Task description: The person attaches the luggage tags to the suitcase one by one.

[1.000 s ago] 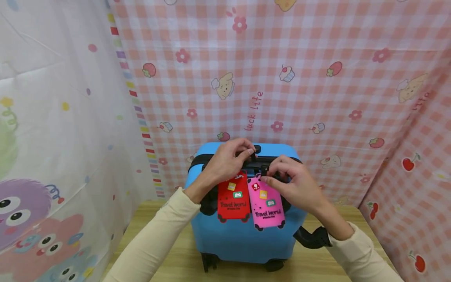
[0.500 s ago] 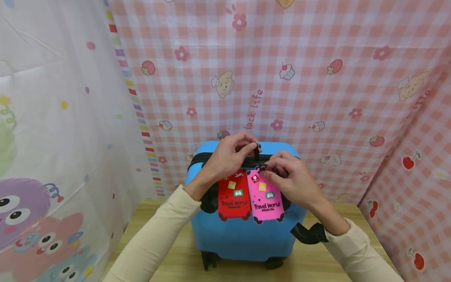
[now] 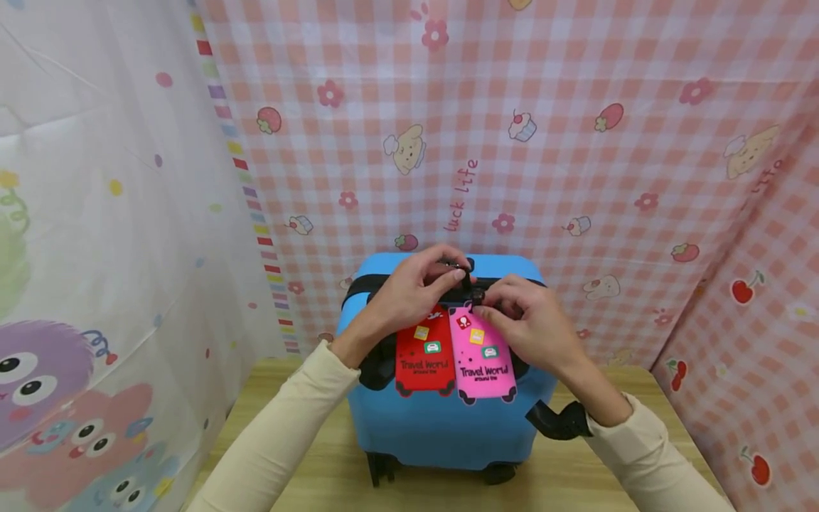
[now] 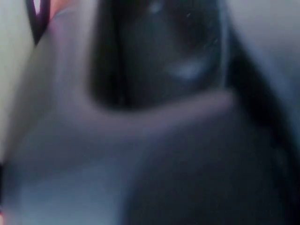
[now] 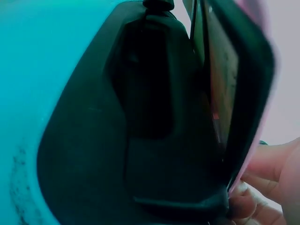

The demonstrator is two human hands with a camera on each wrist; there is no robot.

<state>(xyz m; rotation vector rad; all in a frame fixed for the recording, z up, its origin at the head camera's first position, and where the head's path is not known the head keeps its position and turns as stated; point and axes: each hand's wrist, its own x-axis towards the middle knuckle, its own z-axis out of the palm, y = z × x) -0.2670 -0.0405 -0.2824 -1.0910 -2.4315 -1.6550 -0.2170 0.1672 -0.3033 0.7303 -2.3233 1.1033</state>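
Observation:
A blue suitcase (image 3: pixel 441 434) stands upright, with a black carry handle assembly on its near face, partly hidden by the hands. Two suitcase-shaped luggage tags, one red (image 3: pixel 425 366) and one pink (image 3: pixel 485 384), hang side by side in front of it. My left hand (image 3: pixel 406 295) pinches a black strap (image 3: pixel 467 279) above the red tag. With thumb and fingers my right hand (image 3: pixel 537 323) holds the black strap and buckle at the pink tag's top. Fingertips (image 5: pixel 243 201) show beside the tag's edge in the right wrist view. Dark blur fills the left wrist view.
The suitcase rests on a wood-grain table (image 3: pixel 281 398), on black wheels (image 3: pixel 499 473). Behind hangs a pink checked curtain (image 3: pixel 550 178); a white printed curtain (image 3: pixel 141 249) is at left. A black camera mount (image 3: pixel 559 419) sits on my right wrist.
My right hand has shifted slightly up and left, raising the pink tag's buckle closer to the strap in my left hand. Both tags sit slightly higher in the head view.

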